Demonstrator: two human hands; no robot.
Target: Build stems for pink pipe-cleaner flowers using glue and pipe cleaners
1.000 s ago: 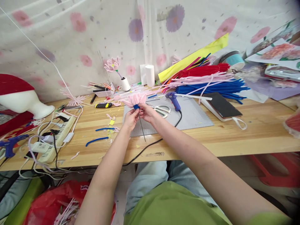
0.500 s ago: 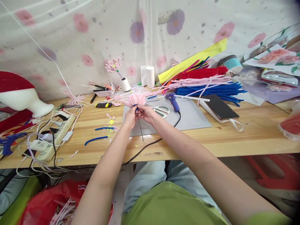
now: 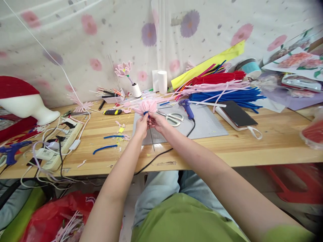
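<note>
A pink pipe-cleaner flower (image 3: 145, 106) is held over the grey mat (image 3: 212, 129), its petals pointing away from me. Blue pipe cleaner (image 3: 146, 113) wraps the flower's base, and a thin dark stem (image 3: 151, 138) slants down toward me. My left hand (image 3: 141, 125) pinches the base from the left. From the right, my right hand (image 3: 156, 121) has its fingers closed at the base and the top of the stem; its fingertips are partly hidden. Just right of my hands lie scissors (image 3: 174, 118) and a blue glue gun (image 3: 186, 108) with a black cord.
Blue pipe cleaners (image 3: 227, 97) lie bundled beside pink and red ones at the back right. A phone (image 3: 237, 114) rests on the right. A finished-looking pink flower (image 3: 123, 69) stands in a white spool (image 3: 136, 90). Left are a utility knife (image 3: 112, 112) and a power strip (image 3: 62, 144).
The view has shifted slightly, so the bench items appear a little further right. Both hands stay at the flower's base, with only slight finger movement.
</note>
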